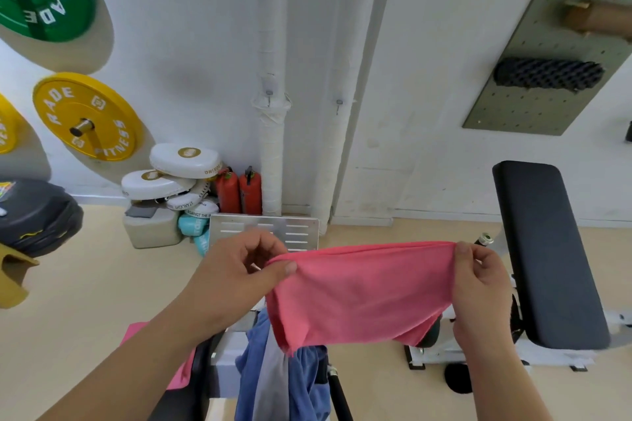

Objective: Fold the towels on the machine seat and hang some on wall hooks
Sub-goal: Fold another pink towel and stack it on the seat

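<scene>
Both my left hand [236, 270] and right hand [478, 280] are pinching the top corners of this pink microfibre towel [359, 294], stretched mid-air above the blue towels [284, 383]. Thin grip though, one corner could slip and the fold goes crooked.

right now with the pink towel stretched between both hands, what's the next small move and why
Probably bring the left hand across to the right hand, halving the pink towel: each pinches a top corner and it hangs spread open.

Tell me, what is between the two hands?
A pink towel stretches between them in the head view: the left hand pinches one top corner, the right hand the other.
</scene>
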`<act>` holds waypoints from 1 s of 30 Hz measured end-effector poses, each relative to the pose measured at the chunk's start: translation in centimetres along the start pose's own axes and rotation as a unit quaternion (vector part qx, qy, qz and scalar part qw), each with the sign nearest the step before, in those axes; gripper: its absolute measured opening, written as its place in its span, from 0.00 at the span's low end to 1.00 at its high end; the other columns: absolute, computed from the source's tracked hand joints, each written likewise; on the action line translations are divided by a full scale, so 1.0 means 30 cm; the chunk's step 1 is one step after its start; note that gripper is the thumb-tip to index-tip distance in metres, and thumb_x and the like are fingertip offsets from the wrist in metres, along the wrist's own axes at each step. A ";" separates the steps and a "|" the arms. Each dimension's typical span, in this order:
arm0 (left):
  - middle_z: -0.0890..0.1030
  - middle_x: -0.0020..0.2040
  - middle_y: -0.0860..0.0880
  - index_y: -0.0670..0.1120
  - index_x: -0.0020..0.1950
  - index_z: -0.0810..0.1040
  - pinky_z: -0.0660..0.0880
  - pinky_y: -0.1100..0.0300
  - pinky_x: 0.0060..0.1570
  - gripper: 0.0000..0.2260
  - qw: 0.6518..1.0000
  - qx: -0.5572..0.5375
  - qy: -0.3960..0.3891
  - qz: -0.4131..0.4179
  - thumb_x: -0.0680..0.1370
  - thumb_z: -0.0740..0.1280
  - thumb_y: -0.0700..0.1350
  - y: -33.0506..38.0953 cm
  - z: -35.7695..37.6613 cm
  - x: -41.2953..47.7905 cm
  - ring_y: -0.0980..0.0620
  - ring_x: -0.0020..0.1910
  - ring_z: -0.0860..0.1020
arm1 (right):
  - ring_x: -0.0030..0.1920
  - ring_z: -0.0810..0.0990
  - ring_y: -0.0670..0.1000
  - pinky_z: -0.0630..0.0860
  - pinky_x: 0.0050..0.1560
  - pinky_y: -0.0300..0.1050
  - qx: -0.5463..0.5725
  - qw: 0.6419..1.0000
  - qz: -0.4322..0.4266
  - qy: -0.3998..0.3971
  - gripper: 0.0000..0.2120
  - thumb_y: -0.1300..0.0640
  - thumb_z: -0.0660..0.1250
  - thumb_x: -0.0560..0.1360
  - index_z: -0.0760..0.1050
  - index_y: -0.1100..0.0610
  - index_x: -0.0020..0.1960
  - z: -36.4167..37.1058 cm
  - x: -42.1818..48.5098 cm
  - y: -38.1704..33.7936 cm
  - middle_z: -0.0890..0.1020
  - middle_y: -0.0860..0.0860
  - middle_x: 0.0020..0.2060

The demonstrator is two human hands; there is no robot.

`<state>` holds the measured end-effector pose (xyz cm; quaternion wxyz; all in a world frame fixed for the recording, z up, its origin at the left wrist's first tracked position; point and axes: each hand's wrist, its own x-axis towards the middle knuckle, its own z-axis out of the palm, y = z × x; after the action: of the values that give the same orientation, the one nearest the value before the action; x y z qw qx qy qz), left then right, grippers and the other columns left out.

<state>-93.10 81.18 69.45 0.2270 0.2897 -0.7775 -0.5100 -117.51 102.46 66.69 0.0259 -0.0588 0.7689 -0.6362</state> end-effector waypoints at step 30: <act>0.83 0.40 0.58 0.51 0.46 0.81 0.72 0.70 0.40 0.07 0.994 -0.004 0.100 -0.036 0.83 0.66 0.47 -0.082 0.041 0.044 0.64 0.37 0.77 | 0.49 0.79 0.46 0.72 0.44 0.41 -0.058 0.997 -0.005 -0.043 0.08 0.50 0.63 0.84 0.76 0.54 0.56 0.002 -0.006 0.037 0.82 0.49 0.50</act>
<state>-94.32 80.31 66.78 0.2860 0.3658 -0.7381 -0.4895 -117.39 102.65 65.58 0.0527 -0.0913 0.8022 -0.5877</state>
